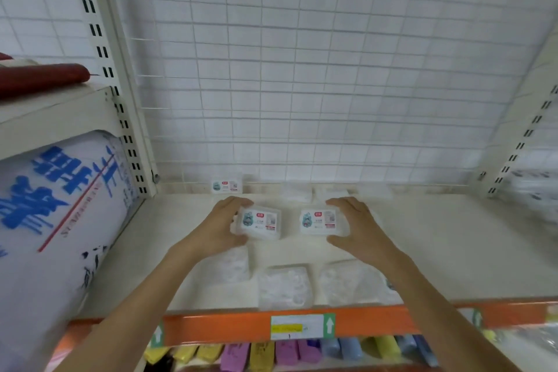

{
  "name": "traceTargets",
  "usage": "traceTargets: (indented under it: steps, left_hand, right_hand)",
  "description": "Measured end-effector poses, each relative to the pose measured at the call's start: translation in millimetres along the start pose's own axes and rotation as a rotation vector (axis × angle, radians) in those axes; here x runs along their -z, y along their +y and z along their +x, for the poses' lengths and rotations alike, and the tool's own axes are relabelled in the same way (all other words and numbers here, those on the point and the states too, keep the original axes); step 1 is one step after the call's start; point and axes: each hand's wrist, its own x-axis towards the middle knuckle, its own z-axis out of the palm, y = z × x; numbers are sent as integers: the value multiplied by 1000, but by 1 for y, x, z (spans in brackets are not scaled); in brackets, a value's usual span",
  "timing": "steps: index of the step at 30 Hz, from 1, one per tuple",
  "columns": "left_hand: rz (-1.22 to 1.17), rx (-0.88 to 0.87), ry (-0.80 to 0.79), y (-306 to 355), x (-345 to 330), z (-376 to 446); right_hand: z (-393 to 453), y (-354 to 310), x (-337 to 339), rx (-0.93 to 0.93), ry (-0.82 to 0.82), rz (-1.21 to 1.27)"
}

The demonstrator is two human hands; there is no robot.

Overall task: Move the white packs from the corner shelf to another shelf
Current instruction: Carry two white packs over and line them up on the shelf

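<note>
Two small white packs with printed labels lie side by side on the cream shelf (453,251). My left hand (222,226) grips the left pack (260,223) from its left side, fingers over the top edge and thumb at the near edge. My right hand (357,225) grips the right pack (320,222) from its right side in the same way. A third labelled pack (226,186) stands against the back wire grid. Several clear-white packs lie face down near the front edge, one at the middle (285,285).
A large white sack with blue lettering (51,220) fills the bay on the left, behind a slotted upright (120,106). An orange rail with a price tag (297,327) fronts the shelf. Coloured packets (271,355) sit on the shelf below.
</note>
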Motion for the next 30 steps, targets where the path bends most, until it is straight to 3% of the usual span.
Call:
traceTargets:
  steps: [8,20,30]
  left_hand:
    - [-170,-316,155,50,-18,-6]
    - [-296,-512,-81,181,-135,-41]
    - [-370,-502,-300,332,-297,-95]
  right_hand:
    - [-73,7,54,-73,283,7]
    - [-275,71,106,-315,477,50]
    - [-498,141,159,-551,534,-24]
